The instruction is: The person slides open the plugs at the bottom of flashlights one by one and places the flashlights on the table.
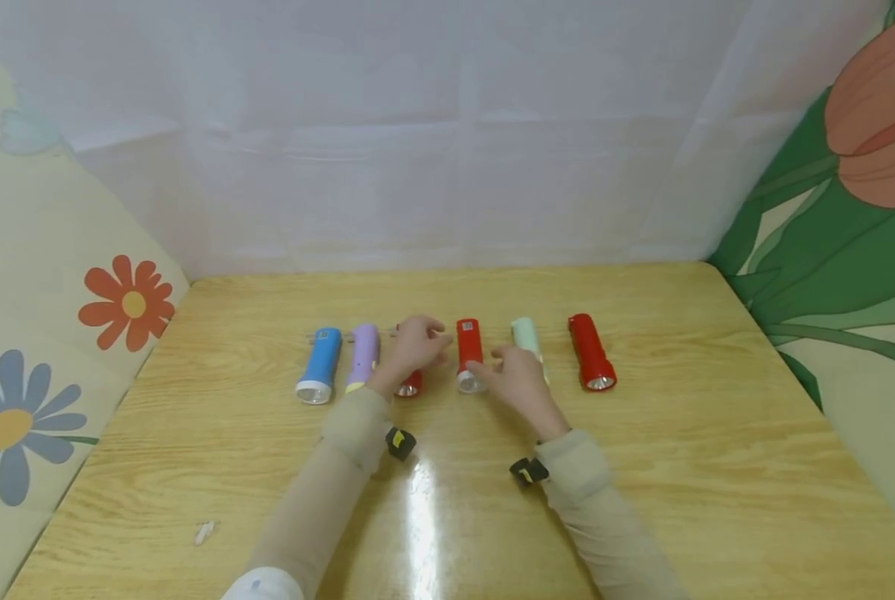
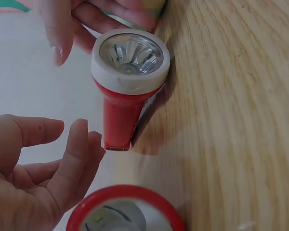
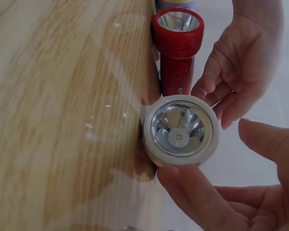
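Observation:
A red flashlight with a white head [image 1: 468,354] lies on the table between the hands, its lens toward me. My left hand [image 1: 417,346] hovers over a darker red flashlight [image 1: 409,385], hiding most of it. In the left wrist view this hand's fingers [image 2: 77,144] are loosely bent and hold nothing. My right hand [image 1: 521,383] is beside the white-headed flashlight, partly covering a mint green flashlight [image 1: 526,335]. In the right wrist view its fingers [image 3: 197,192] reach the white rim, with the thumb apart; whether they touch, I cannot tell.
In the same row, a blue flashlight [image 1: 322,362] and a purple one [image 1: 364,350] lie to the left. Another red flashlight [image 1: 592,354] lies to the right. A small whitish scrap [image 1: 204,532] is at the front left of the wooden table [image 1: 717,500]. White cloth [image 1: 455,167] hangs behind.

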Tool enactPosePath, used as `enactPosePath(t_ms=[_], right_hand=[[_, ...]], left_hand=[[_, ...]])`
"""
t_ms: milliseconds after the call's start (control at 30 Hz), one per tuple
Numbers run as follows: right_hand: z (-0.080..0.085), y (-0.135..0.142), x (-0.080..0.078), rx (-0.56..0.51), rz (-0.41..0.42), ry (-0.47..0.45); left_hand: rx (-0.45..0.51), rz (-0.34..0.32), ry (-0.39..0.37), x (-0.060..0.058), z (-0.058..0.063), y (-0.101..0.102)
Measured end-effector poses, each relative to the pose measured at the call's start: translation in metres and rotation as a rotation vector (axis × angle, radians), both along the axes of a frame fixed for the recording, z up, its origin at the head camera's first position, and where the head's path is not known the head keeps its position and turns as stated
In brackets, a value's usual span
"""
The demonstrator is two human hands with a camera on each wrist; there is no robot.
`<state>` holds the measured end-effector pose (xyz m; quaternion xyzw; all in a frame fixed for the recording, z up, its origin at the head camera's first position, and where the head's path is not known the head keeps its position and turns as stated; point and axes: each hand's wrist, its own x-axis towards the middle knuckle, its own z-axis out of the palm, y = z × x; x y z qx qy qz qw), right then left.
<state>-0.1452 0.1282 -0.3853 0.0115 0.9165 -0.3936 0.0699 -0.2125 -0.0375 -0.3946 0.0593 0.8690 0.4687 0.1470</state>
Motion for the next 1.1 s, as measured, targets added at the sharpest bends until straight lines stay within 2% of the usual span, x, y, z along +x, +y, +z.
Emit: enactPosePath(t_ms=[167, 300, 867, 1100], right_hand=[[-0.005, -0.003, -0.004, 0.025, -0.006, -0.006], [-0.010, -0.005, -0.007, 0.038, -0.007, -0.011], [-0.014, -0.005, -0.004, 0.036, 0.002, -0.069], [-0.015, -0.006, -0.004, 0.001, -0.003, -0.098]], left_hand=[[-0.071, 0.020, 0.002, -0.006, 0.001, 0.006], [-0.093, 0.035, -0.020, -0.011, 0.001, 0.008], [-0.095, 0.033, -0.070, -0.023, -0.003, 0.017], [-0.043, 0.042, -0.114, -0.025, -0.002, 0.017]])
